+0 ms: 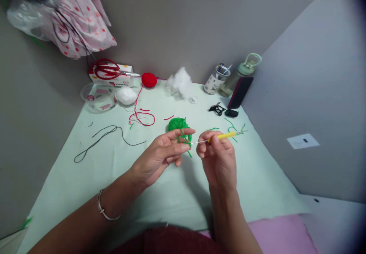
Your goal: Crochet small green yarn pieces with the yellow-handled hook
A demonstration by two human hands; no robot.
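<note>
My right hand [219,153] pinches a crochet hook [227,135] by its yellow handle, with the thin metal shaft pointing left. The hook's tip reaches the fingertips of my left hand [164,149], where green yarn is pinched between thumb and fingers. A strand of that yarn runs over the left index finger. Just behind the left hand lies a ball of green yarn [176,123], partly hidden by the fingers. Whether a loop sits on the hook tip is too small to tell.
Red scissors [107,70] rest on a box at the back left, near a white yarn ball [126,95] and a red yarn ball [149,80]. White stuffing [180,83], a pen cup [216,80], a bottle [238,75] and a phone [240,92] stand along the back. Black cord [98,143] lies left.
</note>
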